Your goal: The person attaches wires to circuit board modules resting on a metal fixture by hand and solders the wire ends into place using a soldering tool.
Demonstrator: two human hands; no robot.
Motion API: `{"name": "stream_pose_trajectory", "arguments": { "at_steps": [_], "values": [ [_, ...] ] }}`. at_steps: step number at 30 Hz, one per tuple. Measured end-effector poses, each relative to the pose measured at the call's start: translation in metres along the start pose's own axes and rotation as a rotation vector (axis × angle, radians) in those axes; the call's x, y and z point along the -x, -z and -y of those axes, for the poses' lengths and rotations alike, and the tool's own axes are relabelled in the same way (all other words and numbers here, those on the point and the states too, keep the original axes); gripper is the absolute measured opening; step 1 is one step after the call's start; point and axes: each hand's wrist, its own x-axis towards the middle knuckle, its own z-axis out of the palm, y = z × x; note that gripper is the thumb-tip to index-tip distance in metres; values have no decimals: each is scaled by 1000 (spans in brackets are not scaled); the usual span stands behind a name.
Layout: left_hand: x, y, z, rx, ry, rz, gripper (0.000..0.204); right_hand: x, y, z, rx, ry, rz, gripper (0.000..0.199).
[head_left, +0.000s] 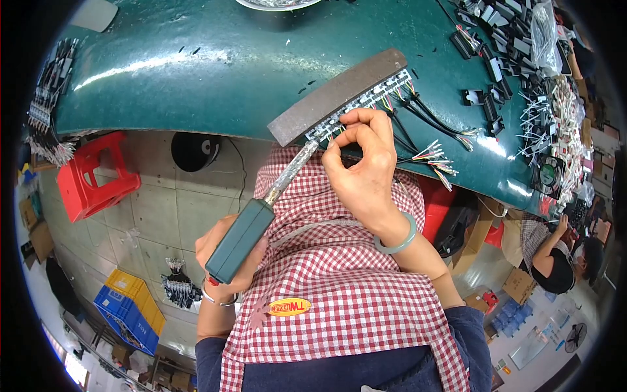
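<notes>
My left hand (238,258) is wrapped round the green body of a gun-shaped tool (241,240) with a long, crusted silvery barrel. The barrel's tip touches or nearly touches the lower left end of a row of small white-and-metal connectors (356,104). These line one edge of a long brown-grey block (339,95) lying slantwise at the table's front. Just right of the tip is my right hand (366,153), thumb and forefinger pinched; whatever lies between them is too small to name. Black cables (431,117) with stripped coloured ends run from the connectors.
Black plastic housings (493,98) and bundles of white-ended wires (565,124) crowd the green table's (196,85) right side. More cable bundles (49,98) hang at its left end. Below stand a red stool (98,176) and yellow-and-blue crates (130,310). Another person (562,261) sits at right.
</notes>
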Motion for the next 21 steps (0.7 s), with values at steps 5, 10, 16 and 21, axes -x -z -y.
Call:
{"name": "stream_pose_trajectory", "arguments": {
  "at_steps": [5, 10, 16, 21],
  "values": [
    [-7, -1, -2, 40, 4, 28, 20, -1, 1, 2, 3, -17, 15, 10],
    [-7, -2, 1, 57, 38, 42, 19, -1, 2, 1, -4, -28, 23, 9],
    [-12, 0, 2, 27, -6, 75, 17, -2, 1, 2, -5, -26, 7, 9],
    [-11, -2, 2, 67, 16, 49, 16, -1, 0, 1, -5, -19, 4, 9]
  ]
}}
